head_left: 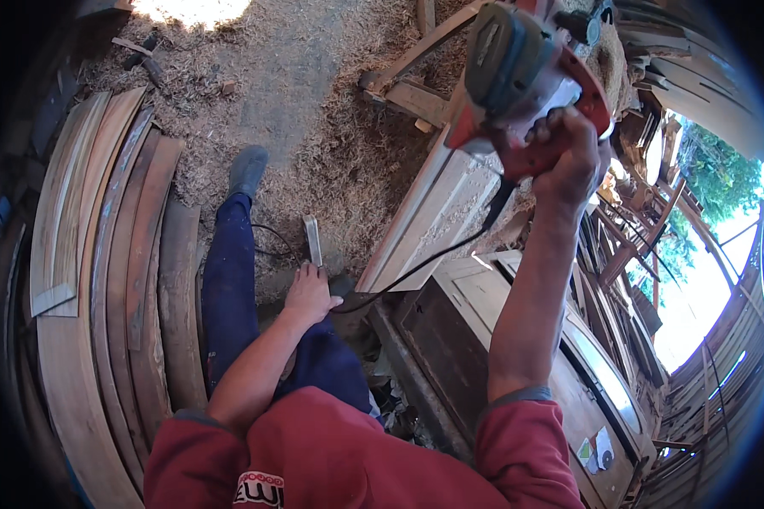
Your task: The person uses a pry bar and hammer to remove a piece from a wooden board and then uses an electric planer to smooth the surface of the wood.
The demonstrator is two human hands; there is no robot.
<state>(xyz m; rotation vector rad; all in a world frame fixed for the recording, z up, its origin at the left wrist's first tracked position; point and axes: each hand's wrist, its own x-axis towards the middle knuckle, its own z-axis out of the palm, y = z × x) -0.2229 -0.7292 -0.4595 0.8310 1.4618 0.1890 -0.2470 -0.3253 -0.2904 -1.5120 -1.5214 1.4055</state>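
**Power planer held over the pale board**

From my remote seat I take the pale board (437, 216) as my landmark. Nearest to me, below and right of it, sits a dark wooden cabinet (458, 331); on its lower right corner lie a small green sticker and a white paper scrap (596, 451), too small to tell more. My left hand (308, 295) rests flat on my blue-trousered knee, just left of the board's near end, fingers loose and holding nothing. A black cord (424, 265) runs across the board up to the tool. My right hand (571, 157) is clamped around the red handle of the power planer (518, 76), at the board's far end. Left of the board, sawdust covers the ground (314, 110), and curved planks (115, 254) are stacked farther left. Right of it, timber frames pile toward a bright opening with trees.
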